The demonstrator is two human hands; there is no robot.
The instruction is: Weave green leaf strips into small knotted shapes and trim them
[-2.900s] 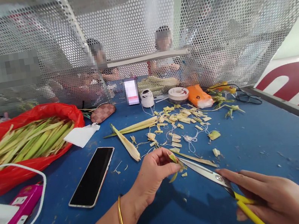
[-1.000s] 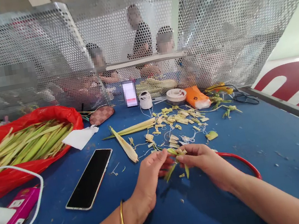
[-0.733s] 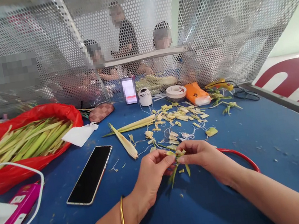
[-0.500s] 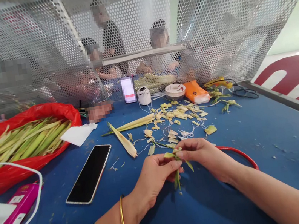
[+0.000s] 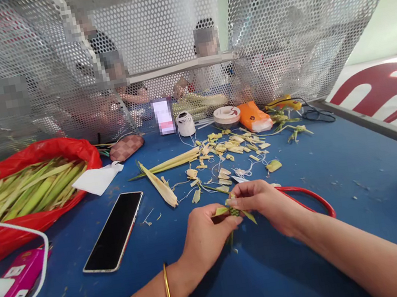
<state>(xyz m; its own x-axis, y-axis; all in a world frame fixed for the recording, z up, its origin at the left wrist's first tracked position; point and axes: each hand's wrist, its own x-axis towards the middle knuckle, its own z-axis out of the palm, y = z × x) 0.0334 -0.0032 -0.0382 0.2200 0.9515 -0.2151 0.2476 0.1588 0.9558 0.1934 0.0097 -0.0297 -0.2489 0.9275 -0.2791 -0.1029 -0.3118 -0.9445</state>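
My left hand [image 5: 205, 229] and my right hand [image 5: 262, 200] meet over the blue table [image 5: 338, 165], both pinched on a small woven leaf piece [image 5: 233, 212] with green strips sticking out. A gold bangle [image 5: 168, 292] sits on my left wrist. A red loop [image 5: 311, 194], which may be a scissors handle, lies on the table just behind my right hand. Cut leaf scraps and white thread [image 5: 230, 156] lie scattered beyond my hands.
A red bag of green leaf strips [image 5: 19, 191] lies at the left, with a black phone [image 5: 114, 231] and a pink power strip [image 5: 13, 281] nearer. A thread spool [image 5: 185, 123], tape roll [image 5: 227, 115] and orange packet [image 5: 253, 118] stand by the perforated metal screen [image 5: 277, 29]; people sit behind it.
Earlier my right hand held yellow-handled scissors to the leaf piece. It then let them go and joined my left hand on the piece. A person behind the screen has walked left.
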